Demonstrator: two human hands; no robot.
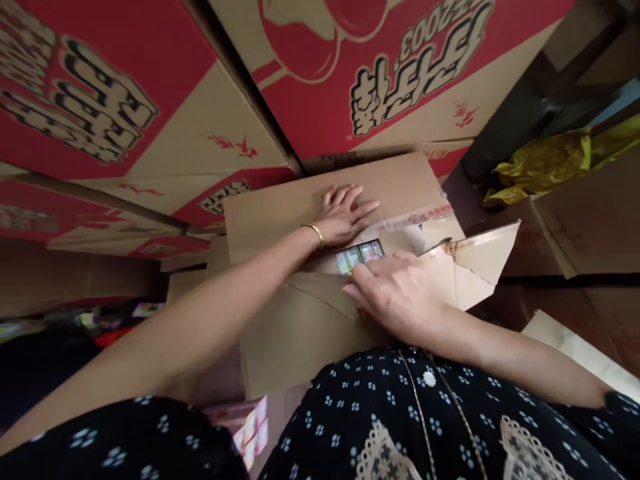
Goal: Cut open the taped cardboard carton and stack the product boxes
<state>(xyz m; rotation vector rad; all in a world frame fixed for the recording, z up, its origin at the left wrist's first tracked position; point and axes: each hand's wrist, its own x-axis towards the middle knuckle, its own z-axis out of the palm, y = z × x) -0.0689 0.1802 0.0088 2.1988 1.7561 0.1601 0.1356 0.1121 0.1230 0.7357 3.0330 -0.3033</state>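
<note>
Stacked red-printed cartons [400, 73] fill the background from ten to one o'clock, behind a brown cardboard box [275, 233] at the centre. Its top looks only partly open: a torn flap [480, 260] juts towards three o'clock and small packs [360, 255] show through the gap, while the nine-o'clock end appears closed. The left hand [343, 217] rests at twelve o'clock, fingers spread; the right hand [395, 287] curls beside the gap, whether pinching I cannot tell.

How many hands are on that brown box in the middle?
2: the left hand lies spread on the top of the box, just beyond the colourful packs showing inside; the right hand is curled at the opening's near side. No other hands show.
</note>
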